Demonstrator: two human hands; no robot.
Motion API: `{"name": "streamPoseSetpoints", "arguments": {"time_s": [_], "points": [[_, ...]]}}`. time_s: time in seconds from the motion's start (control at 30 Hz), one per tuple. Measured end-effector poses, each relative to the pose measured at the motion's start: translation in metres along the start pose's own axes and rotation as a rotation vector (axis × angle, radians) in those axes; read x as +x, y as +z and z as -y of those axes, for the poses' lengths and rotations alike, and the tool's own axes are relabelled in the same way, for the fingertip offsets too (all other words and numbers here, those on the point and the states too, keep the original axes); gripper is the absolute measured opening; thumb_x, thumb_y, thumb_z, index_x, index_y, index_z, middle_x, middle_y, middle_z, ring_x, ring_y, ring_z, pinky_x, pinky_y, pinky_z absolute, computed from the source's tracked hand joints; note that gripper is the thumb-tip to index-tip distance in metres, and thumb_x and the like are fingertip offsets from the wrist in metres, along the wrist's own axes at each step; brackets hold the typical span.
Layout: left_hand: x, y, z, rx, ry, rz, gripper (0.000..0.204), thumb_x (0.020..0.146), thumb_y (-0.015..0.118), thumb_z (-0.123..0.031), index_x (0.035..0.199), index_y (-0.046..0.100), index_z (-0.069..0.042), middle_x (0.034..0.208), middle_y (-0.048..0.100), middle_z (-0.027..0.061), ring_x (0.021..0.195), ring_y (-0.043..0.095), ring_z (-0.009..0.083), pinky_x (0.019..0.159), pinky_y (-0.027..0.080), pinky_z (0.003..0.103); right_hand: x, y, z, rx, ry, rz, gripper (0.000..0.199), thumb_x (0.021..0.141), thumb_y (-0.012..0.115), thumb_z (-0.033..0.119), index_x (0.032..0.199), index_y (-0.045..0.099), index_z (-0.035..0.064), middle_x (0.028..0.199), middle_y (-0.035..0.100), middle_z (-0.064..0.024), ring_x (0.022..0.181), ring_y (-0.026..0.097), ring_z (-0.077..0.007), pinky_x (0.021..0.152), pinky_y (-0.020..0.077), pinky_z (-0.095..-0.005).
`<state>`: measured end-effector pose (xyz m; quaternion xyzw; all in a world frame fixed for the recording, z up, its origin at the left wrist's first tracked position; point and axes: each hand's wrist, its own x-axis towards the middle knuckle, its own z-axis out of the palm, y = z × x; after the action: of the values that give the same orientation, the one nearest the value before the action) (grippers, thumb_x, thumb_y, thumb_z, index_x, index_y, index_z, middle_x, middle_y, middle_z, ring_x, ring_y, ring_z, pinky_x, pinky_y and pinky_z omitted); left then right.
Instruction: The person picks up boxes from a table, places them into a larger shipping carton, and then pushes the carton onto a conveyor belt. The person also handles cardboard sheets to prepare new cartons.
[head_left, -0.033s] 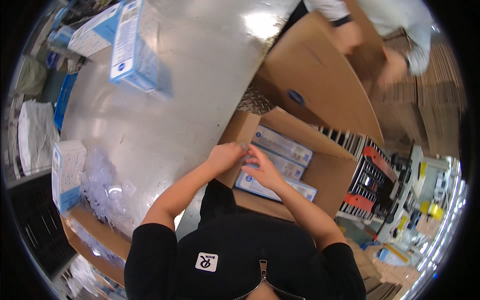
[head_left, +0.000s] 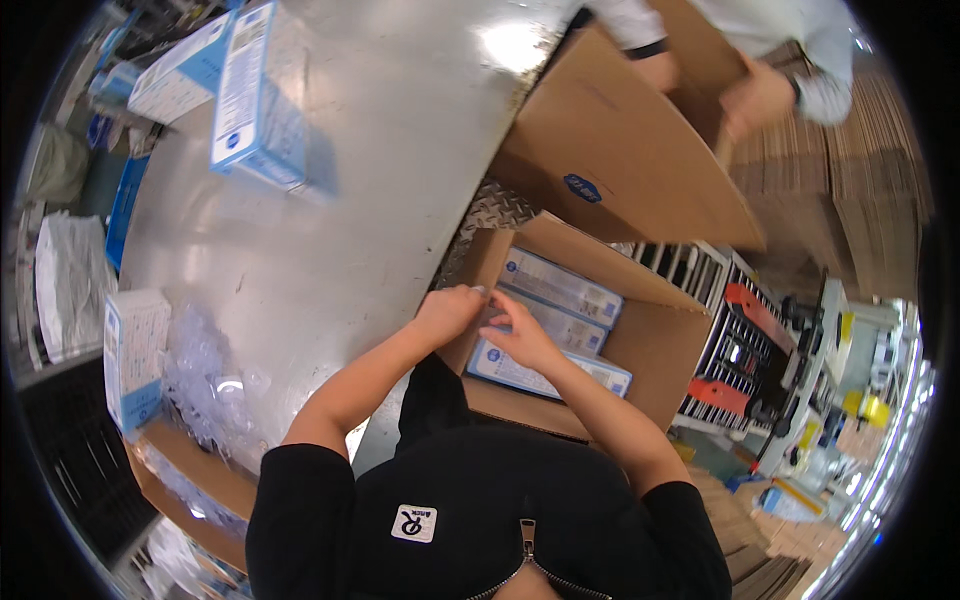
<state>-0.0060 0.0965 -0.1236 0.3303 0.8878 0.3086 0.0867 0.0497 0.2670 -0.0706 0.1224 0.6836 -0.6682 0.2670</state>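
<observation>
An open brown carton (head_left: 655, 365) stands in front of me with several blue-and-white boxes (head_left: 560, 283) lying side by side inside. At its left side my left hand (head_left: 452, 312) is closed, fingers pinched on the carton's flap (head_left: 490, 258); the fingertips are partly hidden. Over the carton's opening, my right hand (head_left: 525, 335) has its thumb and fingers apart, with the fingertips close to my left hand. Nothing shows in its grasp.
A metal table (head_left: 330, 250) extends to the left, bearing upright blue-and-white boxes (head_left: 258, 110) and crumpled clear plastic (head_left: 205, 375). Beyond my carton, another person's hands (head_left: 757, 98) handle a larger carton (head_left: 620, 150). A roller conveyor (head_left: 735, 345) and stacked flat cardboard (head_left: 860, 190) are at right.
The other person's hands and large carton have shifted to the left, and the carton's side now looks straighter. My hands keep nearly the same pose at my carton's left side.
</observation>
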Motion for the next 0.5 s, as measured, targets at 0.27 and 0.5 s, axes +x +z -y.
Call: {"name": "streamPoseSetpoints", "arguments": {"time_s": [0.27,0.5], "points": [[0.0,-0.021,-0.088,-1.143,-0.152,0.428,0.022,0.096,0.041,-0.018,0.083,0.048,-0.002,0.078,0.053,0.008,0.071,0.053,0.017,0.064,0.044,0.031,-0.066,-0.025,0.01,-0.012,-0.15,-0.122,0.029,0.083,0.066,0.01,0.109,0.057,0.0012,0.089,0.059,-0.0061,0.073,0.057,-0.0106,0.065,0.0488,-0.0255],[-0.036,-0.048,-0.062,-0.345,-0.236,-0.149,0.047,0.077,0.064,-0.002,0.119,0.045,0.001,0.107,0.049,0.0187,0.096,0.051,0.037,0.087,0.041,0.041,-0.075,-0.086,-0.011,-0.507,0.026,-0.259,0.013,0.081,0.066,0.014,0.078,0.065,0.0013,0.076,0.061,-0.0092,0.067,0.059,-0.0186,0.057,0.0458,-0.0268]]}}
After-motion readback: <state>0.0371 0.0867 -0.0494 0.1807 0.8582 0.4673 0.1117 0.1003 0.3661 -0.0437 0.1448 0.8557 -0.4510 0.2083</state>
